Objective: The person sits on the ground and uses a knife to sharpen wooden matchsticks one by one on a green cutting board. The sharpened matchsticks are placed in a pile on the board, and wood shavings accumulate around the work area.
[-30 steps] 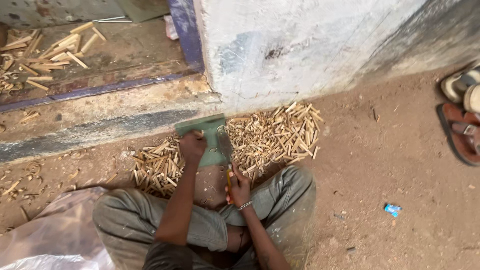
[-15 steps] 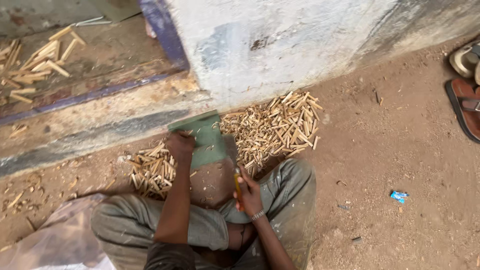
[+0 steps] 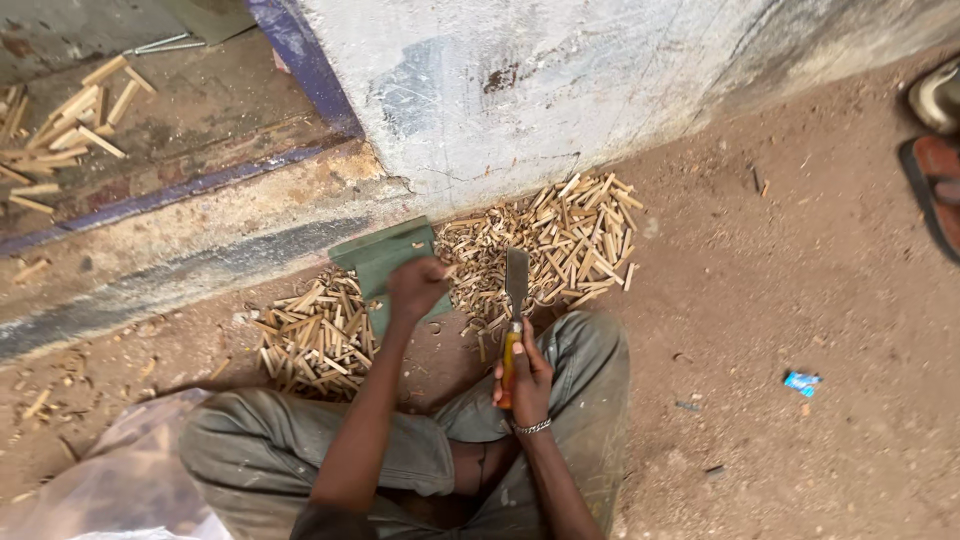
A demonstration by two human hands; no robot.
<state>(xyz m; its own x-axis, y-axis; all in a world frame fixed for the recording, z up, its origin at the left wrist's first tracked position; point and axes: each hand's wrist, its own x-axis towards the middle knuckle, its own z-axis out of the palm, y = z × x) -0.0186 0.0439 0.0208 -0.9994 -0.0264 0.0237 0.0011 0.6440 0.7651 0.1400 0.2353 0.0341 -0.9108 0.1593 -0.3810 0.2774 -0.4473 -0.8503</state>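
Observation:
I sit cross-legged on dirt ground facing a plastered wall. My left hand (image 3: 415, 285) is closed over the near edge of a flat green board (image 3: 378, 258) that stands tilted in front of me. My right hand (image 3: 527, 372) grips the yellow-orange handle of a wide-bladed chisel (image 3: 515, 285), blade pointing up and away, held just right of the board. A pile of short cut wooden sticks (image 3: 560, 240) lies behind the chisel, and a second pile (image 3: 315, 335) lies left of the board.
A blue-edged doorstep (image 3: 180, 190) with more sticks (image 3: 60, 130) on it runs at the upper left. Sandals (image 3: 935, 150) lie at the right edge. A small blue wrapper (image 3: 800, 381) lies on the dirt. Pale plastic sheet (image 3: 110, 480) sits by my left knee.
My right hand has raised the chisel so its blade now stands upright beside the board. My left hand stays on the green board. The view has shifted closer.

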